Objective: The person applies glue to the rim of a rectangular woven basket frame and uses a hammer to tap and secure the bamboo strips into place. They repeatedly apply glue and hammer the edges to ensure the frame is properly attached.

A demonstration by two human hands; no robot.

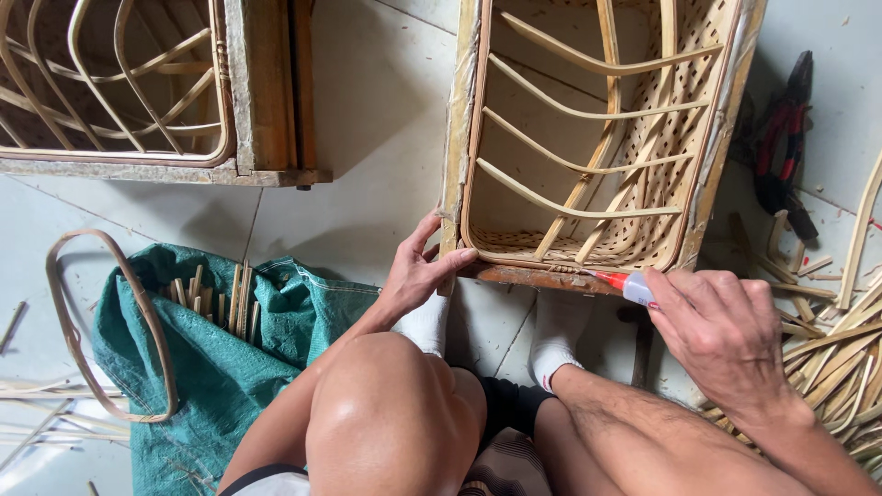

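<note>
The person sits low over a pale tiled floor (367, 110), bare knees in the foreground and both feet in white socks (427, 326) planted just under the work. The work is a rectangular woven bamboo basket held in a weathered wooden frame (588, 138), lying directly ahead of the knees with its open side toward the camera; curved bamboo ribs cross the interior and a lattice weave lines the right wall and near end. The left hand (418, 271) rests on the near left corner of that frame, fingers spread, thumb laid along the lower rim and the other fingers against the outer upright. The right hand (721, 331) is closed in a pinch around a small white glue tube with a red nozzle (625, 283), the nozzle tip touching the near lower rim of the basket just right of centre. At upper left stands a second wooden frame with bent bamboo strips (138, 92), well apart from the hands. At the person's left lies a green woven plastic sack (230, 367) holding short cut bamboo sticks (220, 298), with a bent bamboo loop (110, 321) resting across its edge. Right of the basket lie red-handled pliers (781, 138) on the floor, and below them a loose heap of bamboo offcuts (836, 349) beside the right wrist.
</note>
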